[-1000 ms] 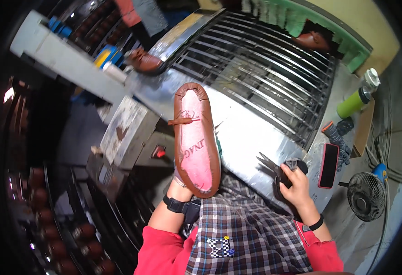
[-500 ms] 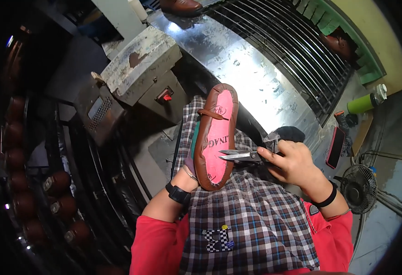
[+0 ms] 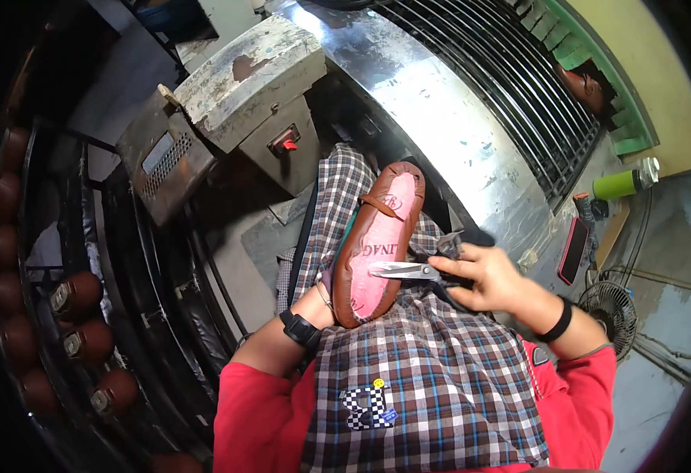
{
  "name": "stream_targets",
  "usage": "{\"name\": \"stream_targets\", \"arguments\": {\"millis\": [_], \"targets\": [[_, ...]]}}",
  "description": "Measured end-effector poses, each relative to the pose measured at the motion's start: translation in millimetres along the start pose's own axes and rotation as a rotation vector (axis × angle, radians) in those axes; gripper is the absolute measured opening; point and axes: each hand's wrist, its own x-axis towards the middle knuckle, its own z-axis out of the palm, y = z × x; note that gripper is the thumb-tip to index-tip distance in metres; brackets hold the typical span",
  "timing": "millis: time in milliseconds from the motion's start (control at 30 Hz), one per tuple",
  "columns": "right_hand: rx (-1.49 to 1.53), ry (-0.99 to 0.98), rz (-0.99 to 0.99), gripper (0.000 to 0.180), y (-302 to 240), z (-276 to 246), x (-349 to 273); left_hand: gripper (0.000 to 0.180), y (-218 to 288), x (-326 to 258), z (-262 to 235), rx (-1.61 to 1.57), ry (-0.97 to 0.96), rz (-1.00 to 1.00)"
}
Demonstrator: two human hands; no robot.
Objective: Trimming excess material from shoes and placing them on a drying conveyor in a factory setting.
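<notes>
A brown leather shoe upper (image 3: 345, 277), shaped as a shoe, lies bottom up over my lap. Its pink insole (image 3: 379, 268) faces me, and a brown lace (image 3: 380, 206) crosses it near the far end. My left hand (image 3: 316, 306) holds the shoe from beneath at its left side; most of the fingers are hidden behind it. In my right hand (image 3: 483, 276) is a pair of scissors (image 3: 408, 271), pointing left. Their blades lie over the near half of the insole, only slightly apart. Whether the tips touch the insole I cannot tell.
Ahead is a metal table (image 3: 440, 118) with a bar rack (image 3: 511, 87). A worn metal box (image 3: 259, 79) with a red switch stands at left. Brown shoes (image 3: 77, 296) fill a rack beyond my left arm. At right are a green bottle (image 3: 620, 184), a phone (image 3: 573, 251) and a fan (image 3: 610, 311).
The shoe has tilted, its far end leaning further right. The scissors' blades have come closer together. My right hand has shifted slightly left, and the whole view has moved a little.
</notes>
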Motion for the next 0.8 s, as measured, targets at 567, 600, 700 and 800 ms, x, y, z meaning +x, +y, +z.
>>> {"name": "stream_targets", "arguments": {"millis": [567, 600, 700, 800], "targets": [[-0.120, 0.112, -0.069, 0.059, -8, 26, 13, 0.038, 0, 6, -8, -0.072, -0.057, 0.050], [0.151, 0.043, 0.039, 0.063, -6, 34, 12, 0.037, 0, 4, -3, -0.048, -0.081, 0.027], [1.111, 0.016, 0.362, 0.053, 1, 66, 2, 0.035, 0, 2, -4, -0.052, -0.096, 0.034], [1.220, 0.102, 0.574, 0.051, 6, 63, 1, 0.034, -3, 0, 3, 0.026, -0.010, 0.070]]}}
